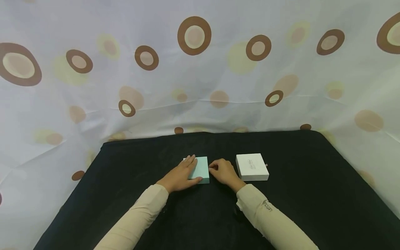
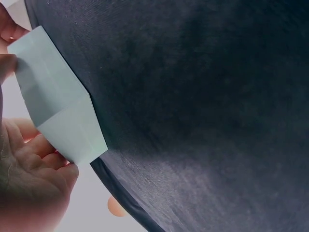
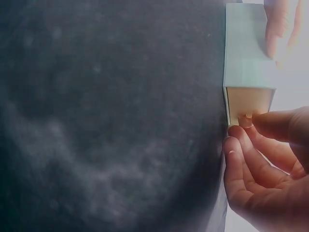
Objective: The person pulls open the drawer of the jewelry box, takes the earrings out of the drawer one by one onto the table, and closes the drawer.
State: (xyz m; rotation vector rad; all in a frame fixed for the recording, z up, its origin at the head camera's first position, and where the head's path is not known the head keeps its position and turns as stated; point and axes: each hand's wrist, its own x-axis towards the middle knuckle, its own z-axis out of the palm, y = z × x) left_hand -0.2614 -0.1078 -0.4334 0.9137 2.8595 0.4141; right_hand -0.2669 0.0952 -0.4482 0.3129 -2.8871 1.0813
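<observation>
Sleeves [image 1: 134,218], left hand [image 1: 181,176] holding mint box [image 1: 202,166], right hand [image 1: 225,172] pinching tab [image 3: 248,116]

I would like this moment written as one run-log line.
left hand: holds pale-blue box | right hand: pinches tab at box's right end | lettered white box: on black cloth, at right

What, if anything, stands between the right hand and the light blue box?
Nothing visible: the right hand is at the light blue box, pinching a small tab on its end. The white box lies to that hand's right.
</observation>
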